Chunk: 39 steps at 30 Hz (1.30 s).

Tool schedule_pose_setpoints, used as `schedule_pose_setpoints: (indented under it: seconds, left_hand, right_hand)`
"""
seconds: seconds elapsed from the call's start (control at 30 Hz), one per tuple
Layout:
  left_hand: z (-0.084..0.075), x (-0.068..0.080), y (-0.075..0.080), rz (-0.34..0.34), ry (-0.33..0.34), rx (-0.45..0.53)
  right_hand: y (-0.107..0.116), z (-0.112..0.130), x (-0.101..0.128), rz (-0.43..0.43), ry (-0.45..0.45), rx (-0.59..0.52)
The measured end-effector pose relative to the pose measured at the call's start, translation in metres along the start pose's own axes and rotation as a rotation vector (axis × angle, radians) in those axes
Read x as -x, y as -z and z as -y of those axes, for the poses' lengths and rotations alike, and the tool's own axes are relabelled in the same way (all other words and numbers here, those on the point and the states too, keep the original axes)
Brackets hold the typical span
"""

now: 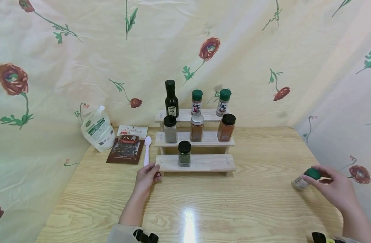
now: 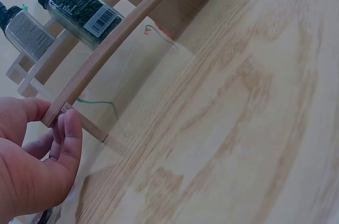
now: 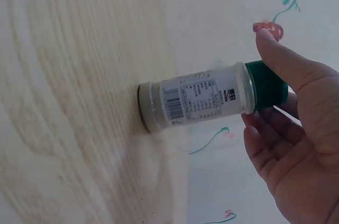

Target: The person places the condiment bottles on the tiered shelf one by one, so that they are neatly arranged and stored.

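**Green-capped jar taken up at the bench's right edge**

The right hand point(image 1: 334, 189) had its thumb and fingers curled round the green cap of a small spice jar point(image 3: 198, 99), which stood tilted with its base still touching the bench point(image 1: 203, 209), near the right edge and well apart from the stepped wooden rack point(image 1: 195, 163). The left hand point(image 1: 147, 177) pinched the left end of the rack's lowest step, thumb above and fingers below, apparently steadying it. On that step stood one black-lidded herb jar point(image 1: 184, 153), with bare board either side.

The step in hand looked like the pick-up itself. The next move would likely call for a clean lift and a carry leftward to the rack, keeping the jar upright and clear of the jars already shelved.
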<state>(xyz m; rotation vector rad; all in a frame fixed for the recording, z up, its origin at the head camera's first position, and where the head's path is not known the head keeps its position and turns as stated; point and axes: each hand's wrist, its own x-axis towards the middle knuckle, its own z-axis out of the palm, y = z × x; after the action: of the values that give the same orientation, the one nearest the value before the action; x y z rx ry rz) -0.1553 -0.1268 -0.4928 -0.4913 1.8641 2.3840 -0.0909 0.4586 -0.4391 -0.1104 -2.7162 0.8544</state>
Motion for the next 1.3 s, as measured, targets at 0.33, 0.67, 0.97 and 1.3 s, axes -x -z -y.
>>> schedule_pose_setpoints:
  seconds: [0.33,0.67,0.97,1.3]
  left_hand:
    - [0.0,0.0,0.001,-0.002,0.002,-0.011]
    - [0.004,-0.004,0.001,-0.003,-0.01,-0.014]
    - [0.003,-0.005,0.003,0.002,-0.009,-0.009]
    - [0.0,-0.003,0.003,0.007,0.027,-0.042]
  right_hand:
    - [-0.007,-0.005,0.003,0.052,-0.063,0.06]
    - [-0.02,0.014,-0.003,-0.022,0.022,-0.03]
    - [-0.045,0.047,-0.015,-0.033,0.115,-0.155]
    - [-0.066,0.084,-0.031,-0.02,0.266,-0.202]
